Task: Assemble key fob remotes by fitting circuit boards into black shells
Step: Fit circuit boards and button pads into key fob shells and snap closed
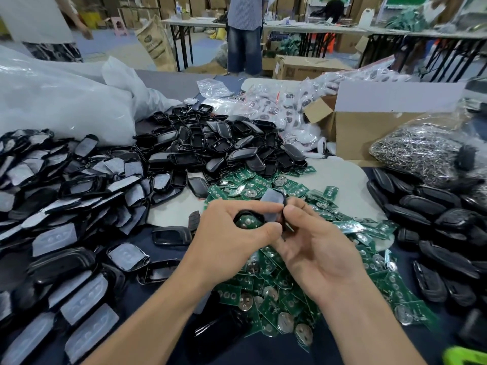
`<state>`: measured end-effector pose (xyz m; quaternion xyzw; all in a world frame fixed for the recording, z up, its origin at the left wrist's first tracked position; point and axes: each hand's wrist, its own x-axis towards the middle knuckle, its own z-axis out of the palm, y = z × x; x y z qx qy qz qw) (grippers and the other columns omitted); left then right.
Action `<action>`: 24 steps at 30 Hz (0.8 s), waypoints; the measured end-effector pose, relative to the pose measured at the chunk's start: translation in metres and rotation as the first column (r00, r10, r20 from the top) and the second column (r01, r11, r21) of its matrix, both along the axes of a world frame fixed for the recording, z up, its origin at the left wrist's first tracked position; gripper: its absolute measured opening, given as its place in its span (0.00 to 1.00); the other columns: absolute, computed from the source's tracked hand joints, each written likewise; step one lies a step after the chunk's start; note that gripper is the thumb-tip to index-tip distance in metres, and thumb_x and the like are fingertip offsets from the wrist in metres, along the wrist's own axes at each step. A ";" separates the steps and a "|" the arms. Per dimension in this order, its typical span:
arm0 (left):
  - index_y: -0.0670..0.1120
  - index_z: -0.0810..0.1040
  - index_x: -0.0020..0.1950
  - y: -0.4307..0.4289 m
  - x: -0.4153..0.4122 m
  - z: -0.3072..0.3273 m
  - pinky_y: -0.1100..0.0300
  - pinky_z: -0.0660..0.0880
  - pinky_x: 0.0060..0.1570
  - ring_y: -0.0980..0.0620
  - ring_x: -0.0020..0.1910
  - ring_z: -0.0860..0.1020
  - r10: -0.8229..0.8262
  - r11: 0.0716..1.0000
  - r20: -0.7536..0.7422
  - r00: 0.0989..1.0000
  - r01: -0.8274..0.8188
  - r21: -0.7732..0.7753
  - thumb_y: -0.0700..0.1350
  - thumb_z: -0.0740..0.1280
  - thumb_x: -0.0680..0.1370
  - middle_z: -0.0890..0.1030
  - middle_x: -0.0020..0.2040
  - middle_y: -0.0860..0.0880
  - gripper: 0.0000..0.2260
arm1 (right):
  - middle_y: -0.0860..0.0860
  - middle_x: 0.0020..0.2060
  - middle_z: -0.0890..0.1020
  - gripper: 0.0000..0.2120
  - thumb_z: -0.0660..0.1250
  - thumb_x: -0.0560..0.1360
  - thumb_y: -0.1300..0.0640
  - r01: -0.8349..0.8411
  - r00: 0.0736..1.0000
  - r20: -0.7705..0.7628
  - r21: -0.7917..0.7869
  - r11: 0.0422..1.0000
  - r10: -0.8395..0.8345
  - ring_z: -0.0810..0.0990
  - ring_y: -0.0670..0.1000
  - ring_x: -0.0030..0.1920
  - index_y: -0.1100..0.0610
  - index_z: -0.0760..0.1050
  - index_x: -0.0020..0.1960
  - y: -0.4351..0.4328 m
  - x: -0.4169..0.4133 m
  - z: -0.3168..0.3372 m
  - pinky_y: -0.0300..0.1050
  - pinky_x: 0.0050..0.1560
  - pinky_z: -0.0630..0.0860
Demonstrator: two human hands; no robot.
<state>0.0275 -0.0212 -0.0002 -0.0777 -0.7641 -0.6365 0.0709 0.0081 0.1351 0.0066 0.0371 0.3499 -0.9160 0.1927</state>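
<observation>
Cardboard boxes, folding tables and standing people fill the warehouse behind, while the table (263,349) in front is heaped with parts. Above a spill of green boards (276,285), the left hand (232,233) curls round a black shell (241,216) with one board (247,222) lying inside it, round contact pads facing up. The right hand (316,248) pinches a second black half, the cover (286,222), between thumb and fingertips, tilted on edge just beside the shell; a soft, translucent grey pad (271,200) shows at its upper side. My reading is that the halves are about to be closed. If the board sits crooked in its recess, pressing the cover down could jam an edge or leave the seam gaping. The limp pad could also slide out of the tilted cover. Both halves look glossy, rounded hard plastic, so a fingertip pinch may slip and drop a part into the heap. The boards are thin, stiff and rectangular, some carrying silver coin-cell clips. More shiny empty shells (224,143) pile up beyond, and padded halves (66,206) lie stacked on the left.
</observation>
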 end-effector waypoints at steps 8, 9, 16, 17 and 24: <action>0.50 0.88 0.42 -0.016 -0.007 0.010 0.65 0.63 0.22 0.56 0.22 0.65 0.095 0.911 0.145 0.985 -0.145 0.386 0.46 0.78 0.73 0.71 0.24 0.52 0.01 | 0.62 0.53 0.82 0.05 0.72 0.67 0.67 -0.014 1.000 0.025 0.015 1.000 0.013 0.85 0.60 0.56 0.58 0.81 0.39 -0.001 0.000 0.003 0.54 0.45 0.85; 0.50 0.88 0.43 -0.017 -0.008 0.008 0.65 0.62 0.23 0.56 0.22 0.64 0.138 0.906 0.178 0.974 -0.197 0.375 0.45 0.77 0.75 0.71 0.24 0.52 0.02 | 0.62 0.54 0.81 0.05 0.72 0.67 0.67 -0.019 1.000 0.021 0.018 1.000 0.019 0.84 0.60 0.56 0.58 0.80 0.40 0.000 0.001 0.003 0.54 0.45 0.85; 0.44 0.86 0.38 -0.014 -0.010 0.001 0.65 0.62 0.22 0.54 0.21 0.63 0.199 0.977 0.188 0.962 -0.210 0.044 0.47 0.80 0.73 0.71 0.23 0.52 0.09 | 0.62 0.50 0.78 0.09 0.78 0.64 0.65 -0.064 0.984 -0.148 0.237 0.969 0.101 0.82 0.62 0.55 0.55 0.80 0.39 -0.002 0.003 0.002 0.69 0.64 0.78; 0.42 0.85 0.38 -0.015 -0.010 0.000 0.65 0.62 0.22 0.54 0.21 0.64 0.203 0.978 0.180 0.963 -0.208 0.013 0.47 0.80 0.73 0.72 0.23 0.52 0.10 | 0.62 0.50 0.76 0.09 0.77 0.64 0.65 -0.039 0.983 -0.163 0.267 0.963 0.085 0.80 0.62 0.54 0.55 0.80 0.39 -0.003 0.003 0.001 0.73 0.68 0.73; 0.44 0.84 0.36 -0.011 -0.009 0.001 0.64 0.62 0.23 0.51 0.24 0.63 0.147 0.979 0.219 0.964 -0.173 0.106 0.46 0.80 0.73 0.71 0.25 0.48 0.10 | 0.53 0.44 0.86 0.13 0.77 0.60 0.62 0.008 0.991 -0.134 0.251 0.968 0.027 0.84 0.57 0.51 0.52 0.87 0.43 -0.005 0.005 0.001 0.66 0.70 0.73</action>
